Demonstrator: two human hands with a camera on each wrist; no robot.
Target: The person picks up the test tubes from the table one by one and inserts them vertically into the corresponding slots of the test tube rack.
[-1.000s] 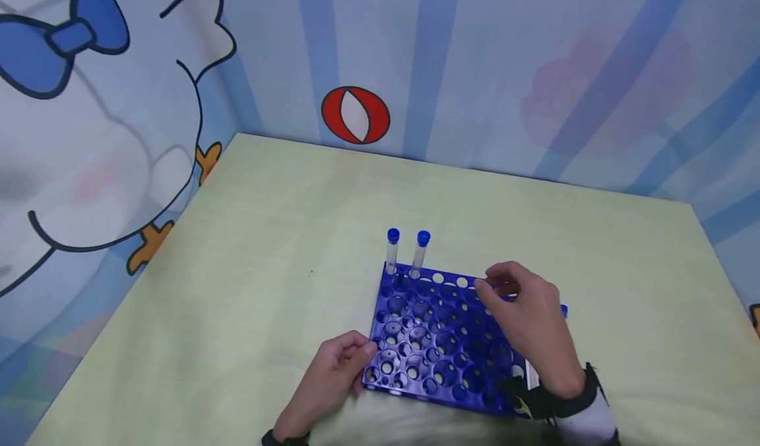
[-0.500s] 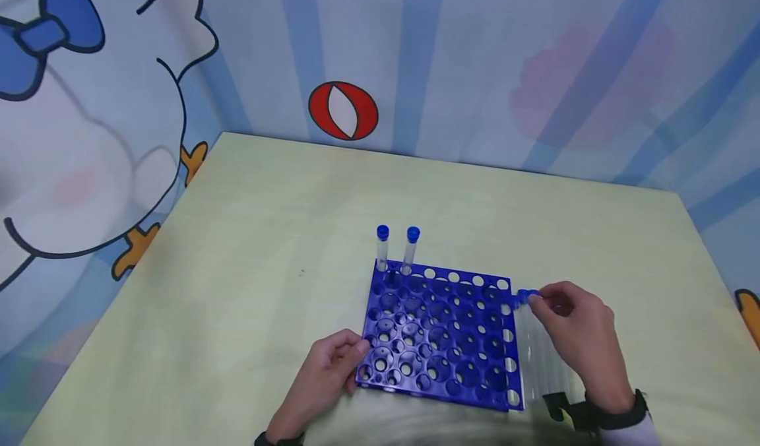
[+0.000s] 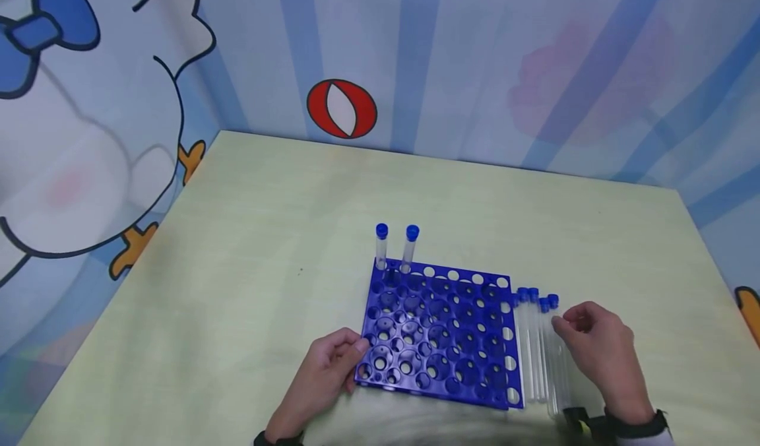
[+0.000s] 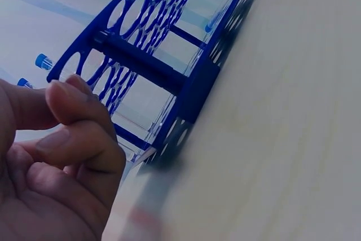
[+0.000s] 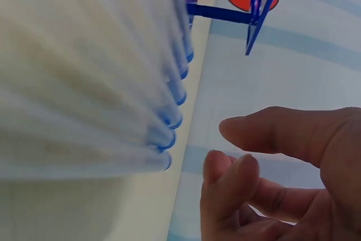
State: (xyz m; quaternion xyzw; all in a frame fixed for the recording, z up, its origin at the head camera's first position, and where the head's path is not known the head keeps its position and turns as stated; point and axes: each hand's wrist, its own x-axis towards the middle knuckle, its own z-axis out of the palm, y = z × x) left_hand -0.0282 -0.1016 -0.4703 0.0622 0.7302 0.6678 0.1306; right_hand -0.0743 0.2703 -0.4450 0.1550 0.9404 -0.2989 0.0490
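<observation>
A blue test-tube rack (image 3: 442, 327) sits on the worktop (image 3: 297, 222), its long axis running left to right with the right end angled slightly toward the person. The left hand (image 3: 323, 370) has its grip on the rack's near left corner, thumb on top. Two upright test tubes (image 3: 381, 248) stand in the rack's far row at its left end, blue caps up; the right one leans a little, its cap toward the right. Just beside the rack's right edge, a row of lying test tubes (image 3: 537, 353) rests flat on the worktop, blue caps pointing away from the person, long axes front to back and nearly parallel. The right hand (image 3: 602, 353) is just beside their caps, its grip loose and holding nothing, thumb and fingers apart.
</observation>
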